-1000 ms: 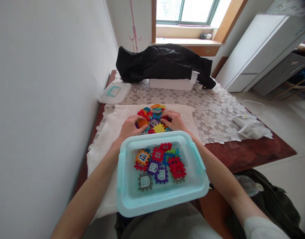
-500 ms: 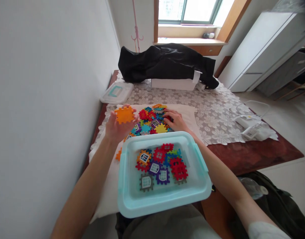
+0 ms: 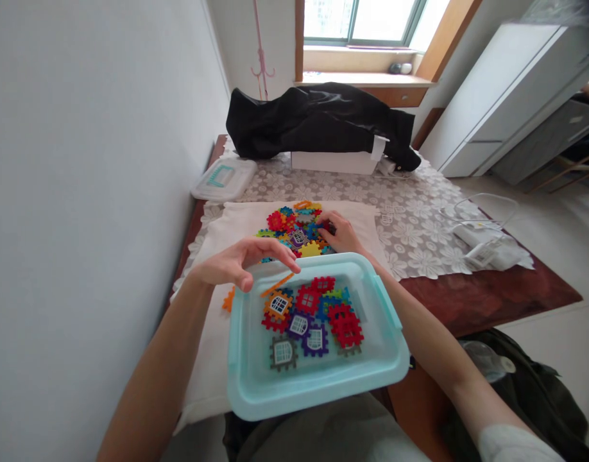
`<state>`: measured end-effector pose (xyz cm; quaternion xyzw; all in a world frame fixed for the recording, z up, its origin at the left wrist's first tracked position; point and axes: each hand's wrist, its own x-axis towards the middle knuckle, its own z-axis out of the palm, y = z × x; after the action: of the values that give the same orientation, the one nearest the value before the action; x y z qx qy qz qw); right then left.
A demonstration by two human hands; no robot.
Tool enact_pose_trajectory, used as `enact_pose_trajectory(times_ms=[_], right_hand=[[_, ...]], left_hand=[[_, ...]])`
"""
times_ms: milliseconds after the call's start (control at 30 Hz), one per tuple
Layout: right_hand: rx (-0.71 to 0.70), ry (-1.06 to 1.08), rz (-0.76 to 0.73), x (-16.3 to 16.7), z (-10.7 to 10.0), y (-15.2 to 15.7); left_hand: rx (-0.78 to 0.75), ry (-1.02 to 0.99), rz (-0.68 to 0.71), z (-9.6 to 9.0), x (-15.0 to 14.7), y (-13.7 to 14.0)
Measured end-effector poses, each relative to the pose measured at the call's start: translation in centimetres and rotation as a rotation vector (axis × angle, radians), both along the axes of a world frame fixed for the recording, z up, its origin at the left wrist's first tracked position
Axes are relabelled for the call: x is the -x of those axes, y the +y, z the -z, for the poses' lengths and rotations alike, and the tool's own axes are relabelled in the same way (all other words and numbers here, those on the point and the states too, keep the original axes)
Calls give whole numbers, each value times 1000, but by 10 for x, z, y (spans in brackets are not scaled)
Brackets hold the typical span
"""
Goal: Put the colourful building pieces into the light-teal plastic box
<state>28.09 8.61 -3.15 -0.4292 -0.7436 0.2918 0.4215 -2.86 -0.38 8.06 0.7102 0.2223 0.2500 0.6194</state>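
Observation:
My left hand (image 3: pixel 253 262) hangs open above the near-left part of a light-blue plastic tub (image 3: pixel 318 385), thumb and fingers apart. Just below its fingertips, apart from them, an orange toothed building tile (image 3: pixel 278 284) appears edge-on inside the tub. Several window tiles lie in the tub, among them a grey one (image 3: pixel 283 353), a purple one (image 3: pixel 315 340) and a red one (image 3: pixel 307 299). Beyond the tub, my right hand (image 3: pixel 341 232) is at the right side of a heap of coloured tiles (image 3: pixel 297 239), its curled fingers closed on a blue tile (image 3: pixel 314 230).
The heap lies on a cream cloth (image 3: pixel 366 221) over a lace-covered table (image 3: pixel 419 237). A clear lid (image 3: pixel 224 179) is at the back left. Black fabric (image 3: pixel 323 122) covers a white box (image 3: pixel 333 162) behind. A wall (image 3: pixel 106 160) borders the left.
My left hand has moved right and down over the tub and let go of the orange tile. My right hand's fingers have shifted slightly at the heap and closed around a blue tile.

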Motion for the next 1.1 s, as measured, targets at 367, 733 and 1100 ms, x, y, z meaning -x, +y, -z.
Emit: enact_pose_trajectory(times_ms=[367, 733, 1100], right_hand=[[287, 520, -54, 0, -21, -7], [447, 615, -735, -12, -56, -31], [-62, -117, -6, 4, -6, -7]], left_hand=[[-229, 88, -854, 50, -17, 19], [-452, 603, -838, 90, -13, 35], [-446, 553, -887, 91, -14, 36]])
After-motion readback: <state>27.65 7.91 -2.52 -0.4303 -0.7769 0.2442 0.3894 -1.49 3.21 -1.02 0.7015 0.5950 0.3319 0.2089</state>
